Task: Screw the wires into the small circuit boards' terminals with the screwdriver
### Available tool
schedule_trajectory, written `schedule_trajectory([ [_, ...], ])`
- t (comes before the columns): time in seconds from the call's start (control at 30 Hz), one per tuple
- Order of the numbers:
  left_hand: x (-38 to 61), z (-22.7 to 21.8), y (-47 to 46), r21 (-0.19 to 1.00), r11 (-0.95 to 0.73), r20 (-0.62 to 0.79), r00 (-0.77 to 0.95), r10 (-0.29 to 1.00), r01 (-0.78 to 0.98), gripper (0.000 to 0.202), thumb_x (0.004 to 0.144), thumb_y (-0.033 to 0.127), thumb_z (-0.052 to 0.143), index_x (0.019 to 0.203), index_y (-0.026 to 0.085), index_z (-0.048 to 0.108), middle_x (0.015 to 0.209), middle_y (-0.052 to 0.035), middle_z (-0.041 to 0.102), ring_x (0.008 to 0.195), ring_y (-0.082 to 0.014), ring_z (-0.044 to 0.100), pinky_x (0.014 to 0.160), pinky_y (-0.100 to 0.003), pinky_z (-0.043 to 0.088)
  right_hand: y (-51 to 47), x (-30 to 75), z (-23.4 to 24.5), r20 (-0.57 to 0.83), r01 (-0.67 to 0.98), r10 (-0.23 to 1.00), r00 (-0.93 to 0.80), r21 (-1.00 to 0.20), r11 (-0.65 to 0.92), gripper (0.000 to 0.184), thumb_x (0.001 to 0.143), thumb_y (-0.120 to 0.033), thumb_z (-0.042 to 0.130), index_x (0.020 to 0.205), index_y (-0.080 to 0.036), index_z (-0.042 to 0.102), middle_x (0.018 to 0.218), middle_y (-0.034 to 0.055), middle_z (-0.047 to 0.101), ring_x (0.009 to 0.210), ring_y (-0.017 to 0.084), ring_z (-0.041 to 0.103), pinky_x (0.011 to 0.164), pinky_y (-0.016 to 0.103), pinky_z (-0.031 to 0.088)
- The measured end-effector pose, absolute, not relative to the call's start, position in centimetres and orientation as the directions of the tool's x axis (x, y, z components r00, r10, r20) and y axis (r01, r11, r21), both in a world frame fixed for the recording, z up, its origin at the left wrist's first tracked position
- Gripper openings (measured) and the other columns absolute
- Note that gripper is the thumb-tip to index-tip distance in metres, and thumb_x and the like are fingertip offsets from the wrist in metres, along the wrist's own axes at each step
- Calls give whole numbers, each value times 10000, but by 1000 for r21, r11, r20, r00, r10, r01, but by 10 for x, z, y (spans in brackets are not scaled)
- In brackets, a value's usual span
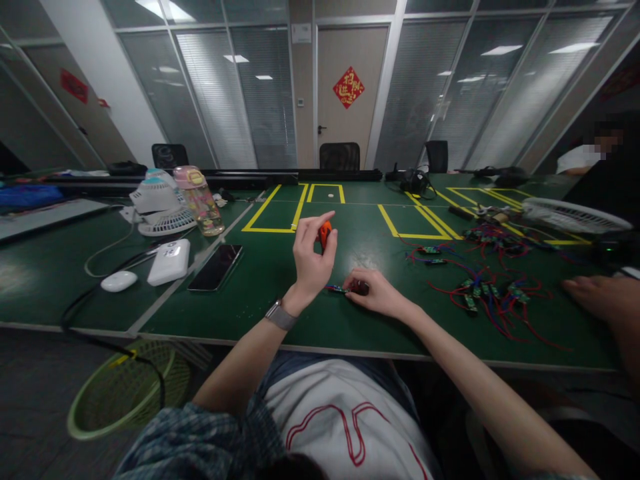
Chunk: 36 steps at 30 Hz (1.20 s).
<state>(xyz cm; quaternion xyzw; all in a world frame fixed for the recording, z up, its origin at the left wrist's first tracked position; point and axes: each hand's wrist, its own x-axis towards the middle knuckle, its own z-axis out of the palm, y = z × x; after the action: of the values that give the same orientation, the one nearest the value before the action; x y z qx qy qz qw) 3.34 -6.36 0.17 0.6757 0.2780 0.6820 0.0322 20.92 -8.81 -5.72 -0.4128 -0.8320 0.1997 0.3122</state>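
Note:
My left hand (311,252) is raised above the green table (300,313), its fingers pinched round a small orange tool (325,233), likely a screwdriver handle. Just to its right my right hand (375,292) rests on the table, its fingers closed on a small circuit board with red and blue wires (345,289). The board lies partly under the fingers. A watch sits on my left wrist.
A pile of small boards with red wires (480,287) lies to the right, near another person's hand (595,293). A phone (216,267), power bank (169,261), mouse (119,281), bottle (203,200) and fan (160,210) stand left. A green basket (125,390) sits on the floor.

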Motion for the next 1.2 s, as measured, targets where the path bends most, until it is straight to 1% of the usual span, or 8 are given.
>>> schedule_trajectory([
  [0.17,33,2,-64,415,-844,908,-88,410,340,243,931,195,573,1166,223,627,1019,-51,589,925,-154,574,799,-279,503,-84,214,-59,373,607,824,-426,-558,566,101,774,-102,644,834,-171,686,783,25,646,693,145,589,644,250,448],
  [0.37,32,3,-65,396,-851,916,-90,390,345,259,923,188,581,1177,204,626,1018,-53,598,926,-155,579,802,-284,510,-64,232,-38,514,757,826,-232,-437,485,89,763,-91,665,820,-146,706,746,33,648,667,143,574,631,241,416],
  [0.47,32,3,-66,383,-857,922,-88,376,345,263,917,187,589,1176,198,627,1030,-58,604,940,-160,580,805,-289,511,-46,247,-11,568,852,812,-132,-354,386,85,758,-111,663,812,-145,719,757,45,669,692,161,592,640,247,416],
  [0.57,32,4,-67,369,-864,929,-92,360,342,265,912,173,591,1172,197,630,1023,-58,606,935,-160,579,802,-292,511,-21,271,13,581,938,814,-6,-279,206,122,762,-140,646,842,-142,737,786,66,698,737,190,622,666,260,432],
  [0.73,32,6,-69,361,-870,932,-96,350,336,267,906,159,595,1168,197,633,996,-52,593,909,-151,577,776,-279,512,19,328,21,480,955,836,266,-249,-161,212,813,-170,595,953,-133,750,972,123,743,926,244,673,774,284,481],
  [0.87,32,7,-70,355,-871,934,-82,349,340,257,904,155,598,1156,188,637,980,-51,591,900,-148,579,772,-273,514,33,373,6,306,845,791,531,-264,-465,286,838,-189,593,1078,-127,736,1092,193,710,1050,304,668,853,338,512],
  [0.97,32,7,-71,359,-866,932,-82,353,347,248,908,158,596,1150,187,638,976,-51,592,895,-148,579,773,-274,514,32,397,-5,271,801,755,597,-264,-538,326,851,-165,587,1144,-74,701,1128,263,671,1063,341,666,863,397,529],
  [1.2,32,6,-71,374,-863,925,-66,375,340,254,913,155,591,1161,192,630,994,-54,599,905,-147,577,769,-273,515,35,429,-21,203,774,750,630,-242,-585,308,871,-186,591,1122,-48,703,1105,287,652,1054,362,661,861,429,541],
])
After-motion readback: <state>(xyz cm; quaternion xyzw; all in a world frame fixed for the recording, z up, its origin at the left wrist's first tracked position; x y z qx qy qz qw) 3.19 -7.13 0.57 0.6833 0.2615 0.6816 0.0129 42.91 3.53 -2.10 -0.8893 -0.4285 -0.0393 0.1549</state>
